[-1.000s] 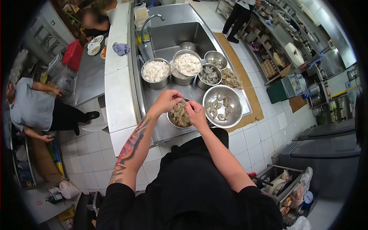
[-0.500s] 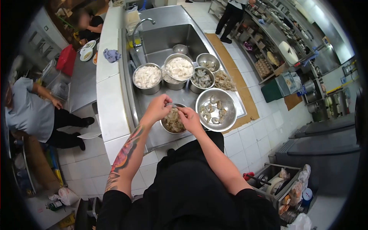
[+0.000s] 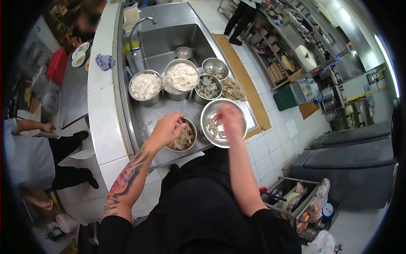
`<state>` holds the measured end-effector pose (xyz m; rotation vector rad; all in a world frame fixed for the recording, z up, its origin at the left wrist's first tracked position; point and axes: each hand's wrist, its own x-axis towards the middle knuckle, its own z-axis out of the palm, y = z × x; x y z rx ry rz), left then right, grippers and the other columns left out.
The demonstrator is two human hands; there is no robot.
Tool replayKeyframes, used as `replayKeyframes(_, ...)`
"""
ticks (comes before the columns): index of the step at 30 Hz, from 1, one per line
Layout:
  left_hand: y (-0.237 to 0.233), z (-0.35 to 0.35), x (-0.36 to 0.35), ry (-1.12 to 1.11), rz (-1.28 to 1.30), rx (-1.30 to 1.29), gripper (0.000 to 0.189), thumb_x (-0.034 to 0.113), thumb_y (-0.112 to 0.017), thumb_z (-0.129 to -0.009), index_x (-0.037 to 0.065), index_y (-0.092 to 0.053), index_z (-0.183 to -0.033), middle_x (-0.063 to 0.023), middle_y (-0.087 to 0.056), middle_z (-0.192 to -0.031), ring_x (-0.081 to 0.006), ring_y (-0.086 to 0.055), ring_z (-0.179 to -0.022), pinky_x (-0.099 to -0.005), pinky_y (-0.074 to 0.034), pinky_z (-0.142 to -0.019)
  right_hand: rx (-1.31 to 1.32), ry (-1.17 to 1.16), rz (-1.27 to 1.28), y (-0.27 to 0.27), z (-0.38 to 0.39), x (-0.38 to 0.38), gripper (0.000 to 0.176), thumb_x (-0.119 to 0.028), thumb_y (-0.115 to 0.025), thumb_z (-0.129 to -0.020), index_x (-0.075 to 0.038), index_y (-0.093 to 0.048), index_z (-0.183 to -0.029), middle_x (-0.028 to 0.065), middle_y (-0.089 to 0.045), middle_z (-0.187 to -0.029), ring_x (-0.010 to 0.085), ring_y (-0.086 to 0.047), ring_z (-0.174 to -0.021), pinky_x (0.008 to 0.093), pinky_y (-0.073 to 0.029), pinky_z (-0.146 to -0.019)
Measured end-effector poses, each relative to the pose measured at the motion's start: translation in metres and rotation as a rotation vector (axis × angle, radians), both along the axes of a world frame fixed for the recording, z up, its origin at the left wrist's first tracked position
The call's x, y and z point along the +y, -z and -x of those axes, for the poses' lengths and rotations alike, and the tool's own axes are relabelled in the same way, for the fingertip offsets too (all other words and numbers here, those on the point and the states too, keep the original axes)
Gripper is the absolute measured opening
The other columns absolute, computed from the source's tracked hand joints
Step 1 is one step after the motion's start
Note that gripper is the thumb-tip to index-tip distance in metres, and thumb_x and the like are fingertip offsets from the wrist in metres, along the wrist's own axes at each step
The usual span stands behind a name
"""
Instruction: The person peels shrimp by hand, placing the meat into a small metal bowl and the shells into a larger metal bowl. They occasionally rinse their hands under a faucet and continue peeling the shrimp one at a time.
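Note:
My left hand (image 3: 167,128) is over the near steel bowl of shrimp shells and heads (image 3: 182,139), its fingers curled together; whatever they hold is hidden. Smeared by motion, my right hand (image 3: 230,122) is above the wide steel bowl (image 3: 206,136) on the right. Several grey raw shrimp (image 3: 213,127) lie in that bowl, partly covered by the hand. Behind it, a steel pot holds more grey shrimp (image 3: 207,86), and a smaller bowl (image 3: 214,67) has some too. A heap of shrimp (image 3: 232,89) rests on the counter beside them.
Pots of pale white pieces (image 3: 145,86) stand by the sink basin (image 3: 173,40), one bowl (image 3: 182,75) stacked on another. A faucet (image 3: 139,31) rises at its left. A blue cloth (image 3: 105,62) lies on the tiled ledge (image 3: 101,106). Other people stand left and far back.
My right hand has moved right, from beside my left hand to over the wide bowl. My left hand stays by the near bowl. The whole view has shifted slightly.

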<state>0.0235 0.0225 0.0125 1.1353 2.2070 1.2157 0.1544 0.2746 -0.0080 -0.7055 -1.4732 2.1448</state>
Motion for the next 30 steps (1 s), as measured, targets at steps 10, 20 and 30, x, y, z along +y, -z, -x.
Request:
replayKeyframes(10, -0.002, 0.002, -0.002, 0.068, 0.117, 0.071, 0.040, 0.022, -0.069, -0.093, 0.003, -0.062, -0.127, -0.0151, -0.067, -0.107, -0.0312, -0.069, -0.089, -0.0410, -0.054, -0.081, -0.146, 0.187, -0.789, -0.002, 0.067, 0.112, 0.023, -0.018, -0.068, -0.097, 0.000, -0.071, -0.111, 0.0041, -0.070, -0.087, 0.0088, -0.063, -0.074, 0.0230, -0.050, -0.065)
replayKeyframes(20, 0.009, 0.007, -0.008, 0.185, 0.295, 0.138, 0.034, 0.027, -0.067, -0.092, 0.006, -0.066, -0.120, -0.0165, -0.068, -0.110, -0.0371, -0.066, -0.102, -0.0481, -0.052, -0.086, -0.717, 0.037, -0.907, 0.108, -0.010, 0.073, 0.016, -0.015, -0.067, -0.091, -0.006, -0.077, -0.100, 0.0126, -0.076, -0.097, 0.0293, -0.073, -0.082, 0.0398, -0.058, -0.076)
replayKeyframes(30, 0.015, 0.005, -0.009, 0.272, 0.292, 0.124, 0.038, 0.023, -0.070, -0.090, 0.002, -0.065, -0.122, -0.0148, -0.069, -0.094, -0.0352, -0.066, -0.092, -0.0446, -0.052, -0.081, -0.763, -0.291, -1.372, 0.134, -0.012, 0.064, 0.017, -0.009, -0.068, -0.082, -0.009, -0.072, -0.099, 0.0154, -0.066, -0.102, 0.0384, -0.067, -0.093, 0.0508, -0.054, -0.082)
